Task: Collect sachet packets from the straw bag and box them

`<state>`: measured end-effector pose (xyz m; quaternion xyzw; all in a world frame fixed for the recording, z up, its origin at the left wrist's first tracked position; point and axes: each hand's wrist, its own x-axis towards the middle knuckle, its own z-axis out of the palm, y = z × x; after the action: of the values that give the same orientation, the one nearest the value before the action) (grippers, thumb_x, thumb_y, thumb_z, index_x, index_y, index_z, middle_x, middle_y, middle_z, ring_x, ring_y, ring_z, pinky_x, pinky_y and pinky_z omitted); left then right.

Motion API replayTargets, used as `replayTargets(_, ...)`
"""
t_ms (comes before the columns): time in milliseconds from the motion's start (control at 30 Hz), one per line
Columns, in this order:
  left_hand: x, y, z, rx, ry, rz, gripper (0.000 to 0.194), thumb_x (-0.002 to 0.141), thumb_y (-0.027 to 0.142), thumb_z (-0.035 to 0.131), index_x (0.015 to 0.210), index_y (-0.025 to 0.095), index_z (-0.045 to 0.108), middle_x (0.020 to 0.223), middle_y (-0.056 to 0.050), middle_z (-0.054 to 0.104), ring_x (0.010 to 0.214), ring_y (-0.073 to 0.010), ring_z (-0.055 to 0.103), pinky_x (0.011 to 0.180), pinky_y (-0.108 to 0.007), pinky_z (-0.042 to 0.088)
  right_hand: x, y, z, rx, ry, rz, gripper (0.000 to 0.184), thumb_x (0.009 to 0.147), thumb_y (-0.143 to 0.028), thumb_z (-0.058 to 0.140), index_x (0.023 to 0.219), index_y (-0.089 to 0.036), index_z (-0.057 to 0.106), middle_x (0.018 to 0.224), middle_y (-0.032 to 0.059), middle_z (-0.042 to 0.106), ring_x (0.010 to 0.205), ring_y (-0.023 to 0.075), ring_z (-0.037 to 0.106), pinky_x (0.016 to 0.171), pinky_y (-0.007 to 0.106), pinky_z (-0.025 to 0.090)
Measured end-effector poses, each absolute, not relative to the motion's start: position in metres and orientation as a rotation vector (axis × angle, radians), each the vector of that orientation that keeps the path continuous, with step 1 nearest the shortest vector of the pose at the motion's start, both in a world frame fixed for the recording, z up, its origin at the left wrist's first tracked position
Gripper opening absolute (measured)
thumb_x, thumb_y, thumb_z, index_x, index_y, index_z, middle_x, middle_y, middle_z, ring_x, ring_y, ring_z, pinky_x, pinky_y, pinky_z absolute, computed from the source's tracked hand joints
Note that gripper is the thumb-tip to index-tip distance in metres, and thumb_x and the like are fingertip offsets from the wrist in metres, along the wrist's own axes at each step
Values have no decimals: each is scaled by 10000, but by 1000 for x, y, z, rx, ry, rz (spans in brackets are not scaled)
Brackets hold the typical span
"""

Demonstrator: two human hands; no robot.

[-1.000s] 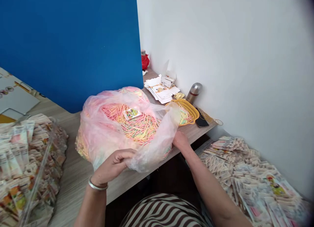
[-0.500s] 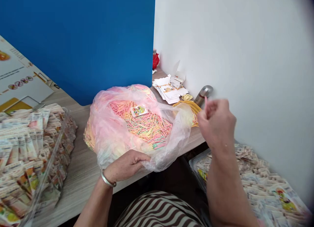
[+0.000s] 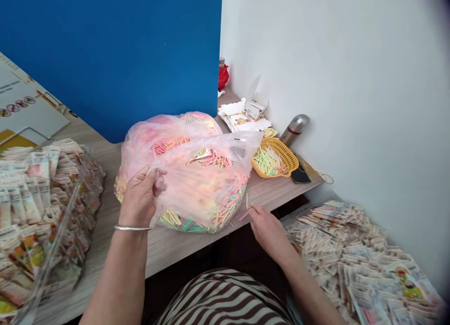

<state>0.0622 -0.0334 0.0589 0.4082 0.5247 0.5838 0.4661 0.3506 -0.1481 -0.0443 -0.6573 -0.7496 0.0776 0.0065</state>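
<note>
There goes the left hand [image 3: 138, 198], clamped on a crumpled translucent pink plastic bag of coloured sticks [image 3: 204, 184] on the pale wooden table [image 3: 183, 252]; the right hand [image 3: 269, 231], apart, sits near, maybe touching, a loose pink stick [image 3: 243, 216].

Small packing workroom, by the look of it. Wood-grain desk [image 3: 168, 250] between blue partition [image 3: 105, 67] and white wall [image 3: 351, 81], heaped printed packets [image 3: 351, 254] alongside.

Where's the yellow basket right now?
Head view: the yellow basket sits on the desk, right of the plastic bag, in front of the steel flask.
</note>
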Motion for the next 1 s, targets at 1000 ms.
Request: replayTargets(1000,33,-47,57,849,1337,1331,551,595,695,734,635,180,545,532,36,380,491,-80,299,509,-242,228,330,-57,-58,-1993,-1725,446,245,801,-388,577,562,-382,631,649,100,571,744,298,684,537,416,419)
